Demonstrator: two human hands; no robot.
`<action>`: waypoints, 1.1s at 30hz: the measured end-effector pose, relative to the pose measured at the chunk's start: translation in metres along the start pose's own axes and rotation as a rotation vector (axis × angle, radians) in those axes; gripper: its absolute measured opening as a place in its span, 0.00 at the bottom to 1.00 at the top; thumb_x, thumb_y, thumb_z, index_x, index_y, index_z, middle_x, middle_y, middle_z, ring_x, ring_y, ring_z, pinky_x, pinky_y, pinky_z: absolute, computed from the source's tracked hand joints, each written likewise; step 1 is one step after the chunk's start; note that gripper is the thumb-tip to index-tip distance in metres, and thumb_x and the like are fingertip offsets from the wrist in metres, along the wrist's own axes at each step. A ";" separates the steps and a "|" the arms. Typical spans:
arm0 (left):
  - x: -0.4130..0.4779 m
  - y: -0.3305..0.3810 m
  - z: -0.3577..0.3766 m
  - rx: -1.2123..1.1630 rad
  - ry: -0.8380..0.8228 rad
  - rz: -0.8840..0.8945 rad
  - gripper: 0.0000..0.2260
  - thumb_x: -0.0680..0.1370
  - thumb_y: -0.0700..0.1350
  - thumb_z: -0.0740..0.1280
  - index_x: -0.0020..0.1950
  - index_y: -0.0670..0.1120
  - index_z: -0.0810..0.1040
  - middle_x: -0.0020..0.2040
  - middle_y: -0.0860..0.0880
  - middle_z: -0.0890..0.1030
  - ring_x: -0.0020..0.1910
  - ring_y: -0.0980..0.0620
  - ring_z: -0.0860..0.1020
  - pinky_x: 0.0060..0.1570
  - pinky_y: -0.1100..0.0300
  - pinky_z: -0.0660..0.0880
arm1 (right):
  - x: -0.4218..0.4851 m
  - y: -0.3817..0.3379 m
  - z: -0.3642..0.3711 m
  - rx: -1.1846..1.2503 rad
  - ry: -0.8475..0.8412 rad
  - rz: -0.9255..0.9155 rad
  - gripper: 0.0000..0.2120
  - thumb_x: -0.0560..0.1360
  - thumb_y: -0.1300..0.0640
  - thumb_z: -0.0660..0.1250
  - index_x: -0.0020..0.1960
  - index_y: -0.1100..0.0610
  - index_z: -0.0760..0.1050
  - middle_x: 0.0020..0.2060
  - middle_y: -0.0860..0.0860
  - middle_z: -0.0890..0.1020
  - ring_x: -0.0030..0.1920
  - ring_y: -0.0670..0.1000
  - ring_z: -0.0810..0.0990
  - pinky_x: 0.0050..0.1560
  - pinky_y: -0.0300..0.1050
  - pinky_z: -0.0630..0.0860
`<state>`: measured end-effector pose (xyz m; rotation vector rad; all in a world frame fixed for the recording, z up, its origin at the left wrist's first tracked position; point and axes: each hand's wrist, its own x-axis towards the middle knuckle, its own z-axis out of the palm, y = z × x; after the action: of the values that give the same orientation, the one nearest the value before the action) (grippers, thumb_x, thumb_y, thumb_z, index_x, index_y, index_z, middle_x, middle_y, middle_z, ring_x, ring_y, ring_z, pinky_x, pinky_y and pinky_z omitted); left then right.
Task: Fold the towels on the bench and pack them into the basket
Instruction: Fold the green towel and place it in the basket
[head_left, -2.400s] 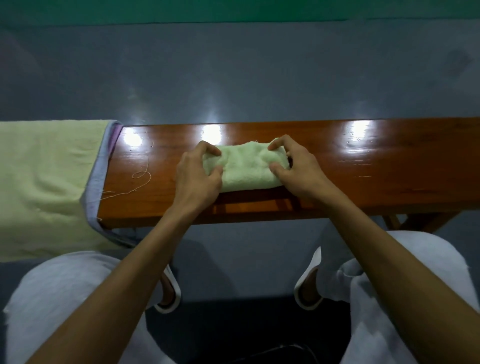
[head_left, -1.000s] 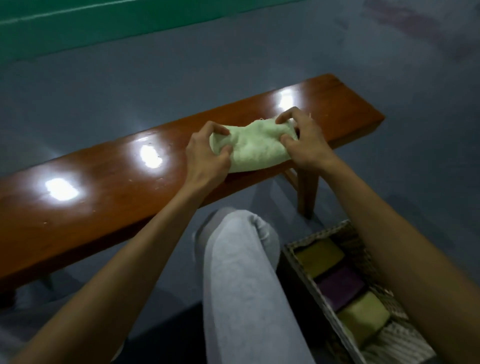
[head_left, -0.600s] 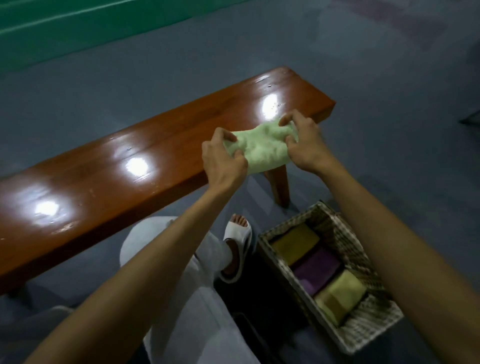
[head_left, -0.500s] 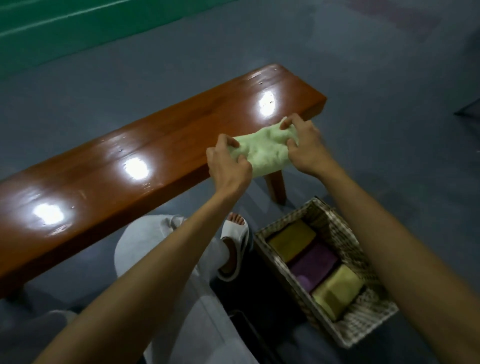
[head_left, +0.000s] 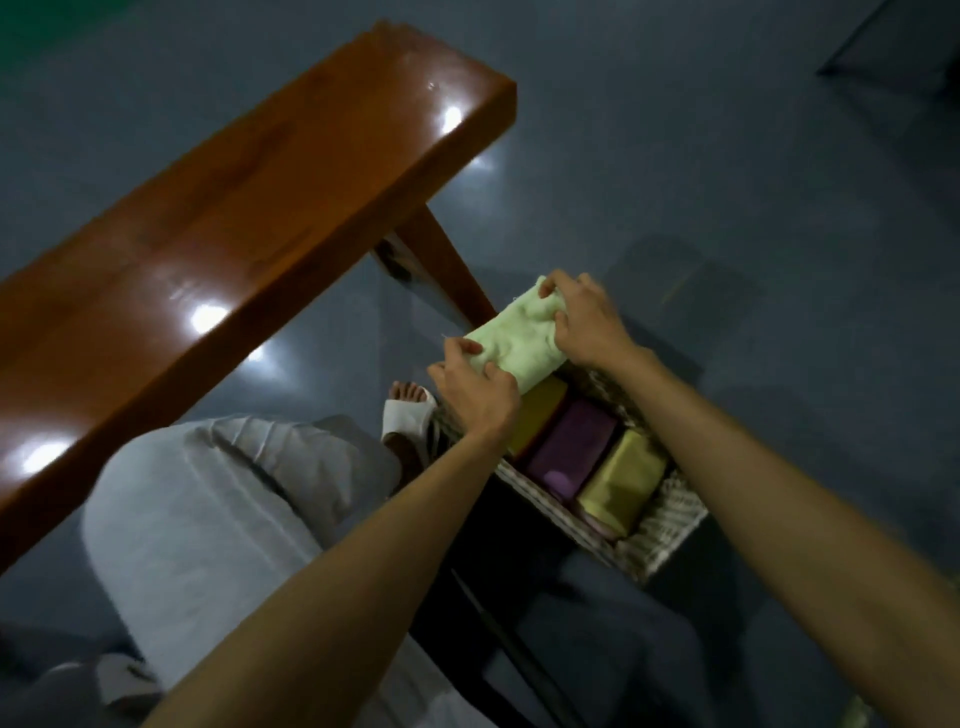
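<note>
On my feed I'm seeing a pale mint-green towel (head_left: 519, 340), a basket (head_left: 670, 525) woven in whitish and darker strands, a mustard towel (head_left: 540, 410), a purple towel (head_left: 571, 449), what's probably an olive-yellow towel (head_left: 621, 478) (dim light, hard to call), a glossy reddish-brown bench (head_left: 234, 197) and a blue-grey floor (head_left: 727, 182).

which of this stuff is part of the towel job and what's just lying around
Job: green towel, held by left hand and right hand over the basket; mustard towel, purple towel and yellow towel packed in it; bench.
Just there: sandal, grey trousers, floor.
</note>
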<state>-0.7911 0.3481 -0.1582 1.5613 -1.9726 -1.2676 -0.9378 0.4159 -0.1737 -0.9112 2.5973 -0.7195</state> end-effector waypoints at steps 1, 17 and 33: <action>-0.005 -0.005 0.009 0.011 -0.015 -0.024 0.10 0.79 0.37 0.65 0.57 0.47 0.73 0.59 0.48 0.68 0.52 0.51 0.67 0.58 0.57 0.70 | -0.006 0.011 0.006 -0.016 0.005 0.010 0.18 0.75 0.67 0.60 0.61 0.53 0.72 0.52 0.57 0.73 0.55 0.59 0.73 0.55 0.50 0.73; -0.041 -0.084 0.114 0.134 -0.227 -0.357 0.12 0.75 0.32 0.65 0.56 0.44 0.73 0.63 0.42 0.70 0.49 0.44 0.75 0.53 0.49 0.80 | -0.066 0.121 0.092 -0.438 -0.073 -0.159 0.25 0.62 0.70 0.74 0.58 0.60 0.76 0.47 0.60 0.76 0.46 0.60 0.76 0.38 0.50 0.73; -0.023 -0.134 0.166 0.208 -0.493 -0.527 0.17 0.80 0.34 0.66 0.69 0.36 0.74 0.67 0.39 0.76 0.67 0.41 0.75 0.58 0.61 0.71 | -0.041 0.181 0.158 -0.493 -0.450 0.069 0.26 0.76 0.66 0.63 0.74 0.62 0.65 0.71 0.64 0.65 0.71 0.65 0.66 0.63 0.56 0.69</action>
<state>-0.8187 0.4407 -0.3498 2.1337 -2.0974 -1.8465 -0.9293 0.5078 -0.3996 -0.9685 2.4006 0.1546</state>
